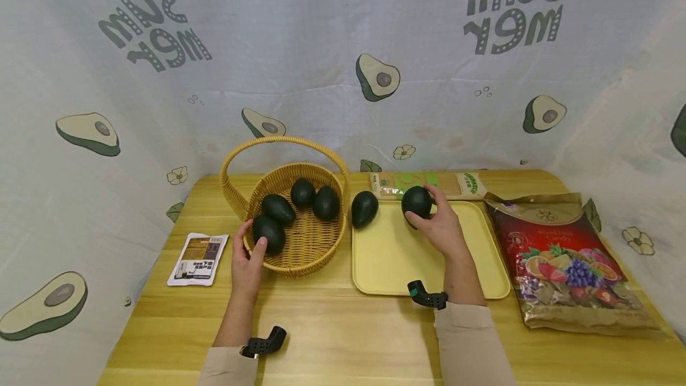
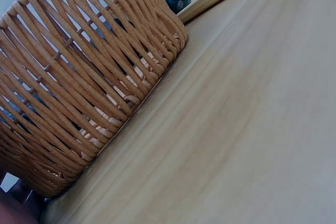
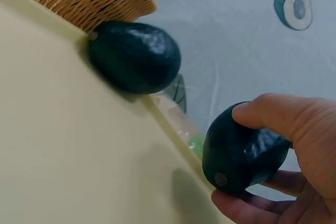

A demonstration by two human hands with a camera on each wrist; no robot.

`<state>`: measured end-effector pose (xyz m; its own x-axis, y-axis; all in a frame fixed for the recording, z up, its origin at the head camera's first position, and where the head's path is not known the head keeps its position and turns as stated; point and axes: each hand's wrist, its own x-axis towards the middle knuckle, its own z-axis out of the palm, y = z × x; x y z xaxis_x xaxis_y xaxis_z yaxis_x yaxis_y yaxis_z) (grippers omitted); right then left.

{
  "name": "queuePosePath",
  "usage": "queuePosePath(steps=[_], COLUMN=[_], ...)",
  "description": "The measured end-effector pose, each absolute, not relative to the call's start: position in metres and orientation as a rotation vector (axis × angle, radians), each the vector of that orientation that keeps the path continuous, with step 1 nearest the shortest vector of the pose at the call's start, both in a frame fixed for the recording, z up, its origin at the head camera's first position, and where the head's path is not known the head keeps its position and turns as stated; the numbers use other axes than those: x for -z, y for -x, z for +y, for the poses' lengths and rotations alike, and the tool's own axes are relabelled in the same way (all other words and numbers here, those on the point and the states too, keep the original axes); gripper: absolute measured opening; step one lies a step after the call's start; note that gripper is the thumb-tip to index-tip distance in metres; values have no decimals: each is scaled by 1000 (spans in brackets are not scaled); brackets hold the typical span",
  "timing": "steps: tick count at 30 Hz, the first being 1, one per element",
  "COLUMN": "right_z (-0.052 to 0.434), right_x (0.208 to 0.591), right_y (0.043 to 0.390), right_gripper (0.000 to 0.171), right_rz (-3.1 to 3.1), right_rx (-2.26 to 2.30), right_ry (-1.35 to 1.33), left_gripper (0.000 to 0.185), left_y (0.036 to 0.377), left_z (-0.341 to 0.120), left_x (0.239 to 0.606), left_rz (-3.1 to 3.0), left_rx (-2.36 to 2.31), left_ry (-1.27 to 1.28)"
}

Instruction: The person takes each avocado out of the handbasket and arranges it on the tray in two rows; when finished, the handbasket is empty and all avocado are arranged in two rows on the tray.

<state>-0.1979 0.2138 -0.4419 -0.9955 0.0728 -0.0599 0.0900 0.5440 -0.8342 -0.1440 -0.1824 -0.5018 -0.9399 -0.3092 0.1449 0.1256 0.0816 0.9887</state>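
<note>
A yellow wicker basket (image 1: 311, 258) with a tall hoop handle holds several dark green avocados (image 1: 326, 203). My left hand (image 1: 248, 264) grips its left front rim, fingers along the outer side and thumb over the rim beside the nearest avocado (image 1: 270, 233). The left wrist view shows mostly the woven wall (image 2: 94, 66); that hand is barely visible in the corner. With thumb and fingers, my right hand (image 1: 443, 228) holds an avocado (image 3: 244, 150) near the back edge of the pale yellow tray (image 1: 383, 267). Another avocado (image 3: 134, 56) lies at the tray's back left corner.
Right of the tray lies a large bag of mixed fruit candy (image 1: 568, 261). A long flat packet (image 1: 445, 183) lies behind the tray. Left of the basket is a small white-edged pouch (image 1: 198, 259). A printed curtain (image 1: 321, 76) encloses the wooden table (image 1: 343, 338).
</note>
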Motion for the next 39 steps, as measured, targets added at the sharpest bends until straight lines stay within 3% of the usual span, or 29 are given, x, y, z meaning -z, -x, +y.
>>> queuePosePath(steps=[12, 39], right_z=[209, 210], right_x=[465, 462], right_y=[204, 204], right_gripper=[82, 80], right_rz=[2825, 2822], right_rx=[1358, 1413], right_ry=[-254, -251], left_gripper=[50, 51], left_y=[143, 143], left_z=[-182, -181], left_x=[501, 500], left_rz=[-2053, -2055], left_rx=[1942, 1930], left_ry=[-180, -184])
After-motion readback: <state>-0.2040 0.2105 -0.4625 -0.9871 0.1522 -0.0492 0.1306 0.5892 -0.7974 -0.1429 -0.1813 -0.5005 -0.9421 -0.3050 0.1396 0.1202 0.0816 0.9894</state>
